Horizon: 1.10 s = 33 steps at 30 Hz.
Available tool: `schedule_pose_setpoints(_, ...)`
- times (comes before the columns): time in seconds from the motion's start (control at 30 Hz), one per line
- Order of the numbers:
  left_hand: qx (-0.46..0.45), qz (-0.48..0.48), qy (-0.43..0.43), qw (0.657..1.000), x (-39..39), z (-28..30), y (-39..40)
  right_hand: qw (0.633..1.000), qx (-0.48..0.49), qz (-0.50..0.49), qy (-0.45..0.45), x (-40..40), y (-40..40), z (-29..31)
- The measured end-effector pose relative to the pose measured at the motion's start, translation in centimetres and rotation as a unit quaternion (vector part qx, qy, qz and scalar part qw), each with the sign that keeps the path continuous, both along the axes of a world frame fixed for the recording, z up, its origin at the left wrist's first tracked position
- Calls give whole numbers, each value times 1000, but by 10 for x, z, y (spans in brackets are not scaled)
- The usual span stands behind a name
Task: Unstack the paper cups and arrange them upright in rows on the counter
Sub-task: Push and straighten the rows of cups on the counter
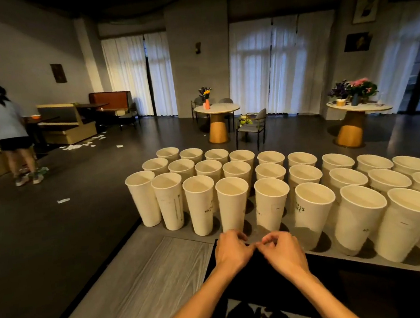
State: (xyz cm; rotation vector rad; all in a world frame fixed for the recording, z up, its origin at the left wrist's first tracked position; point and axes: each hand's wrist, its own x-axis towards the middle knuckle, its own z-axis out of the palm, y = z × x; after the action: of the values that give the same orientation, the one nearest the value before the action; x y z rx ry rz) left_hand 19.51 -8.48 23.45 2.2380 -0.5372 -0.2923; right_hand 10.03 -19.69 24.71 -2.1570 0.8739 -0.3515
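Observation:
Several tall white paper cups (232, 203) stand upright and open-topped in three rows on the grey counter (151, 270), running from the far left corner to the right edge of view. My left hand (231, 252) and my right hand (283, 251) hover side by side just in front of the nearest row, fingers curled and fingertips almost touching each other. Neither hand holds a cup. No stack of cups is in view.
The counter's left edge (124, 244) drops to a dark floor. A person (9, 129) stands far left by booth seats. Two round tables (216, 109) with flowers and a chair (252, 125) stand beyond the counter. Paper scraps litter the floor.

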Motion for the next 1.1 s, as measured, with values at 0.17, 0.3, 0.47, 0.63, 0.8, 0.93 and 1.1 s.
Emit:
schedule_pose_setpoints(0.17, -11, 61, -7, 998, 24, 6, 61, 999, -4, 48, 21, 41, 31, -9)
schedule_pose_setpoints(0.3, -3, 106, 34, 994, 56, 5, 94, 998, 16, 49, 19, 69, 42, -15)
schedule_pose_setpoints(0.47, -5, 118, 62, 991, 78, 0, 89, 999, 13, -14, 38, 89, 48, -15)
schedule_pose_setpoints(0.63, -22, 110, 67, 991, 94, -3, 73, 998, 22, -42, 42, 101, 41, -20)
schedule_pose_setpoints(0.8, -38, 108, 76, 991, 107, -14, 64, 998, 36, -53, 24, 112, 35, -21)
schedule_pose_setpoints(0.93, -45, 94, 73, 992, 129, -38, 59, 997, 37, -67, 18, 118, 33, -25)
schedule_pose_setpoints(1.1, -13, 86, 30, 996, 119, -19, 60, 998, 41, -54, 5, 120, 25, -41)
